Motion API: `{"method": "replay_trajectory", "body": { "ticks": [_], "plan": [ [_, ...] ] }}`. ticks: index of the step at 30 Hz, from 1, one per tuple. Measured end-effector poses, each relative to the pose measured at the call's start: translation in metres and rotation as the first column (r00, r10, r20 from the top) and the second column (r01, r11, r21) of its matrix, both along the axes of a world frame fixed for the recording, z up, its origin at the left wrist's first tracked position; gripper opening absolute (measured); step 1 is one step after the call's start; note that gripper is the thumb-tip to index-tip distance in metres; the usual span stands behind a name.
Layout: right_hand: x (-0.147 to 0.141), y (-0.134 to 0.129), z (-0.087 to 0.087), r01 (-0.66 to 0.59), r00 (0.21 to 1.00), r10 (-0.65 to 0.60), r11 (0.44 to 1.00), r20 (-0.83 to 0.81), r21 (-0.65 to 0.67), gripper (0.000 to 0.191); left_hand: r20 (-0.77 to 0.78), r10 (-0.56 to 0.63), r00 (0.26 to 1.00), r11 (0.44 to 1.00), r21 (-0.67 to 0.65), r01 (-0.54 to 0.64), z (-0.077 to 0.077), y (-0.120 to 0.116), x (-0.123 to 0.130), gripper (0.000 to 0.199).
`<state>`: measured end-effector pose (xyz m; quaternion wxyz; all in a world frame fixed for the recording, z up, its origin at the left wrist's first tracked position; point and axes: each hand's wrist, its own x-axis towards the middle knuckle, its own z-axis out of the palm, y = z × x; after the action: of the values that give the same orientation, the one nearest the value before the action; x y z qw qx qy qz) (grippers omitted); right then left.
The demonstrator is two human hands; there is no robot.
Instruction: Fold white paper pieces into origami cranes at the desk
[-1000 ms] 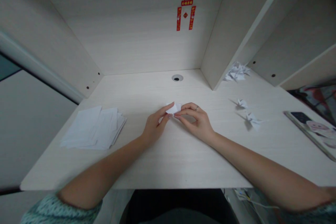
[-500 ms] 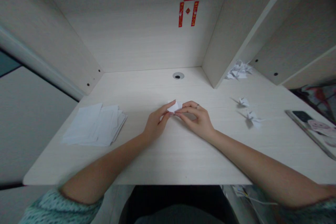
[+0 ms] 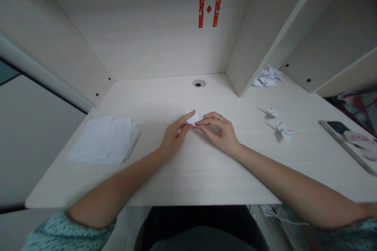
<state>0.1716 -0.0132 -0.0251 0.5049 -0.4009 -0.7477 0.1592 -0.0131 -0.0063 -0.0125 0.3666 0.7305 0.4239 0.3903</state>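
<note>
A small folded piece of white paper (image 3: pixel 193 119) is held between my two hands above the middle of the desk. My left hand (image 3: pixel 176 133) grips its left side with thumb and fingers. From the right, my right hand (image 3: pixel 219 130) pinches the lower edge of the paper between thumb and index finger; a ring shows on one of its fingers. The fingertips of both hands are close together at the paper and partly hide its lower folds.
White paper sheets (image 3: pixel 103 140) lie at the left. Two folded paper pieces, one nearer (image 3: pixel 284 130) and one farther (image 3: pixel 272 112), sit at the right. Several more (image 3: pixel 268 76) are heaped behind the upright divider (image 3: pixel 250 47). A flat object with pictures (image 3: pixel 350 141) lies far right.
The whole view has shifted slightly. Both hands keep nearly the same hold on the folded paper, with no clear change in its shape.
</note>
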Motion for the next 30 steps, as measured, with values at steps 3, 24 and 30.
{"method": "replay_trajectory", "body": {
  "ticks": [3,24,30],
  "plan": [
    [0.000,0.000,0.000,0.006,1.000,-0.006,1.000,0.003,-0.008,0.011,0.030,0.003,1.000,1.000,-0.021,-0.002,-0.002,0.001,0.000,0.043],
    [0.006,-0.003,0.008,0.066,0.930,-0.153,0.964,0.335,0.258,0.016,0.300,0.051,0.953,0.959,-0.281,0.037,-0.005,0.001,0.004,0.053],
    [0.002,-0.006,0.013,0.019,0.978,-0.056,0.983,0.201,0.180,0.011,0.456,-0.030,0.890,0.961,-0.232,0.151,-0.006,0.005,0.004,0.096]
  ]
}}
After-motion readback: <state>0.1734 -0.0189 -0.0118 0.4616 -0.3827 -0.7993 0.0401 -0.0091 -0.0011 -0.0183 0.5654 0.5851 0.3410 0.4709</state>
